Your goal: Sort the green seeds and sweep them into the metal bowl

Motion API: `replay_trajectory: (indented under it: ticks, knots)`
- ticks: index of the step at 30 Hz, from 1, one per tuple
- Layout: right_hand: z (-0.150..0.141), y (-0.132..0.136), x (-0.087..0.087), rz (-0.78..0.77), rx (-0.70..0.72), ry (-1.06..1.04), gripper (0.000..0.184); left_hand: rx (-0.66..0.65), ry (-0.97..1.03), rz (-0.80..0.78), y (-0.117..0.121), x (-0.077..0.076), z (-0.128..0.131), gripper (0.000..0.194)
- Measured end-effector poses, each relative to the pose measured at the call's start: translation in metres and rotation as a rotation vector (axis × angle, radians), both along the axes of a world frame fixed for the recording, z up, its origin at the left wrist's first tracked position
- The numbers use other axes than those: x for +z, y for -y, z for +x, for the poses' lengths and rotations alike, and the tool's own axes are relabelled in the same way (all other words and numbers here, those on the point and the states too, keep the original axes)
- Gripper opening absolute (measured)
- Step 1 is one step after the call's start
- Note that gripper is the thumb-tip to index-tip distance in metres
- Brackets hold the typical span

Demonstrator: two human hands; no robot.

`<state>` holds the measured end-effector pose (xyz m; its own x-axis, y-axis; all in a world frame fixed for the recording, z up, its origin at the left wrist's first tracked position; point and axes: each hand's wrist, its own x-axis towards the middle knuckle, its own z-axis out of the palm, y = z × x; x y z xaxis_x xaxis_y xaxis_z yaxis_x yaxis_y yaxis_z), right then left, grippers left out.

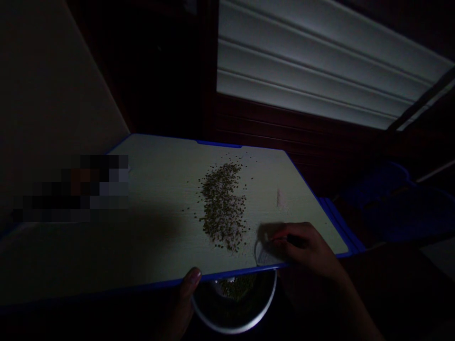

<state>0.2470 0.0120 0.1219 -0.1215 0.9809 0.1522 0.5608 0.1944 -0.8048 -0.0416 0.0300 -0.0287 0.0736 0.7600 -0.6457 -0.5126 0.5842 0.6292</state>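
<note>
Small green, bean-like grains lie spread in a patch on the pale folding table, mixed with finer pale bits. Below the near blue edge is a metal bowl with more green grains inside. My left hand is at the bowl's left rim, its thumb up by the table edge and its fingers hidden in the dark. Closed at the table's near right edge, my right hand grips a pale, rounded, see-through piece that rests against the tabletop. Its exact kind is unclear in the low light.
A small smear of pale powder or fine grains lies right of the patch. Blue plastic chairs or stools stand beyond the table's right side. Behind is a dark wooden frame with pale slats. A blurred-out area covers the table's left end.
</note>
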Motion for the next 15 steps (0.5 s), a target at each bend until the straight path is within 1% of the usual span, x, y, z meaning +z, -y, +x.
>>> replay_trajectory:
  ticks: [1, 2, 4, 6, 9, 12, 13, 15]
  knots:
    - [0.0, 0.0, 0.0, -0.003, 0.012, -0.002, 0.012, 0.045, 0.007, -0.045, 0.0, 0.004, 0.001, 0.052]
    - [-0.001, 0.001, 0.0, -0.004, 0.025, -0.011, 0.011, 0.035, 0.057, -0.058, 0.001, 0.009, 0.003, 0.052]
    - [-0.002, 0.001, 0.0, -0.001, 0.051, -0.035, 0.01, 0.067, 0.102, -0.086, 0.003, 0.017, 0.005, 0.052]
    - [-0.003, 0.001, 0.0, 0.009, 0.071, -0.054, 0.008, 0.108, 0.132, -0.091, 0.007, 0.023, 0.006, 0.047]
    - [-0.006, 0.001, 0.001, 0.029, 0.129, -0.048, 0.008, 0.101, 0.172, -0.123, 0.012, 0.028, 0.005, 0.039]
    - [-0.01, 0.001, 0.001, 0.042, 0.232, -0.036, 0.013, 0.063, 0.147, -0.124, 0.015, 0.031, 0.005, 0.043]
    - [-0.011, 0.0, 0.001, 0.043, 0.235, -0.032, 0.015, 0.055, 0.129, -0.131, 0.016, 0.033, 0.005, 0.045]
    - [-0.013, 0.0, 0.0, 0.036, 0.176, -0.011, 0.016, 0.074, 0.088, -0.168, 0.016, 0.039, 0.006, 0.048]
